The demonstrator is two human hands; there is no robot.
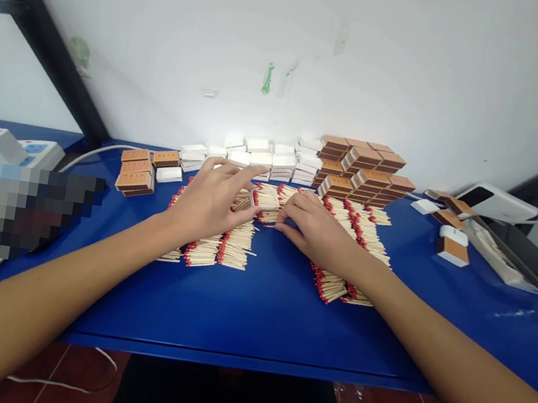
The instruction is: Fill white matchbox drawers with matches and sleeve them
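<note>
A small white matchbox tray (pixel 265 206) filled with red-tipped matches sits in front of me, over the loose matchsticks. My left hand (pixel 214 197) has its thumb and index finger at the tray's left end, with the other fingers curved above the piles. Just right of the tray, my right hand (pixel 318 229) is closed in a pinch, low over the table, with a matchstick (pixel 269 224) at its fingertips. Rows of matchsticks (pixel 234 250) spread out below my left hand. More matchsticks (pixel 330 285) lie behind and under my right wrist.
White trays (pixel 260 158) are stacked along the wall, beside brown matchboxes (pixel 374 177). More brown matchboxes (pixel 136 171) stand at left. A power strip (pixel 46 155) and a blurred dark object (pixel 44 215) lie far left. At right are a white device (pixel 499 201) and a pouch (pixel 503 257).
</note>
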